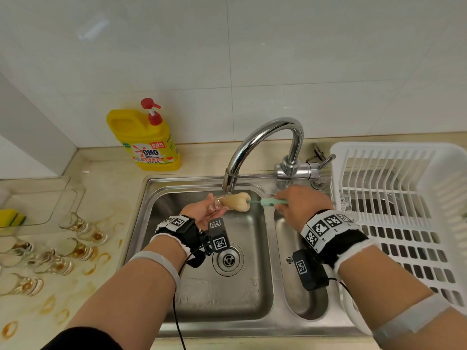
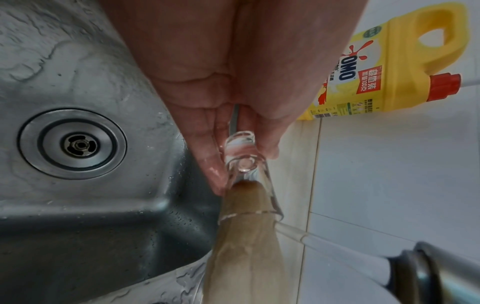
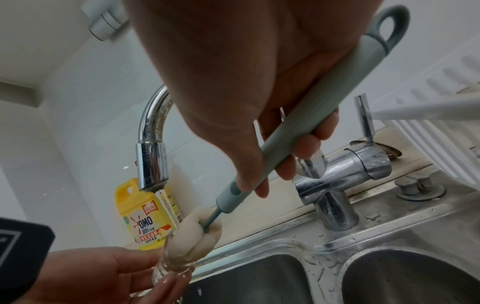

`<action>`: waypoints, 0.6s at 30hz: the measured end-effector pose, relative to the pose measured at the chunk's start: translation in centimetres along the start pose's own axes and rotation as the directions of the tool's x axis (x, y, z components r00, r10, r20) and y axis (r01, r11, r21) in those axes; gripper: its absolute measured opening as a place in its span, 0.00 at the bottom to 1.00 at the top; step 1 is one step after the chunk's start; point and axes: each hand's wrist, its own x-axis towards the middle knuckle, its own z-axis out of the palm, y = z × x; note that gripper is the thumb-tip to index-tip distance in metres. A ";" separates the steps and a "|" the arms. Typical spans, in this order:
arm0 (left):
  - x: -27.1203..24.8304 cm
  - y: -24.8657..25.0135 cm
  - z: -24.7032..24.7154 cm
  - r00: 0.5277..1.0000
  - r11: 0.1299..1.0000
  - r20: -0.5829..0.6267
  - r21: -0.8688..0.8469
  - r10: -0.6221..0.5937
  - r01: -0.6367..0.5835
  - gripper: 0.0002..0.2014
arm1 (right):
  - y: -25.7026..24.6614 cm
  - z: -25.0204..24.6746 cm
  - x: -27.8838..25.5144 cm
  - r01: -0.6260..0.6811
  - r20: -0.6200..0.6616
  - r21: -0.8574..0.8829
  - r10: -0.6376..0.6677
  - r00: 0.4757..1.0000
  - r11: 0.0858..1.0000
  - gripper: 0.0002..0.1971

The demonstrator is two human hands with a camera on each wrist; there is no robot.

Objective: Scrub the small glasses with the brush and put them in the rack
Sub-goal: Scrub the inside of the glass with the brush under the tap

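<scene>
My left hand (image 1: 209, 205) grips a small clear glass (image 1: 216, 203) on its side over the left sink basin, just under the faucet spout. My right hand (image 1: 285, 202) holds the pale green handle of the brush (image 1: 267, 202). Its beige sponge head (image 1: 237, 202) is pushed partway into the glass mouth. In the left wrist view the glass (image 2: 244, 164) sits between thumb and fingers, with the sponge head (image 2: 246, 236) filling its mouth. In the right wrist view my fingers curl round the brush handle (image 3: 298, 133). The white rack (image 1: 394, 152) stands at the right.
Water runs from the chrome faucet (image 1: 265, 132) onto the glass rim. Several stained small glasses (image 1: 75, 223) lie on the counter at the left, among brown rings. A yellow detergent bottle (image 1: 146, 142) stands behind the sink (image 1: 252, 311). A yellow sponge (image 1: 10, 217) lies at the far left.
</scene>
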 end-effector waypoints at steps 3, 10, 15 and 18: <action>-0.4 -0.2 0.4 1.000 1.000 0.019 0.004 -0.003 0.003 0.14 | -0.8 -0.1 0.1 0.022 -0.001 -0.060 -0.023 1.000 0.998 0.07; 0.4 -0.8 0.4 1.000 0.999 -0.012 0.045 -0.003 0.004 0.22 | -1.6 -0.3 0.4 0.034 0.025 -0.149 -0.031 0.999 0.988 0.12; 0.6 -0.7 -0.2 1.000 1.000 0.006 -0.003 0.009 -0.009 0.20 | -0.9 1.1 0.7 0.014 0.116 -0.003 -0.014 0.993 1.000 0.12; 0.7 -0.4 -0.4 0.999 1.000 0.023 -0.010 0.026 -0.025 0.20 | -0.5 1.6 0.7 0.001 0.136 0.075 -0.011 0.991 0.997 0.13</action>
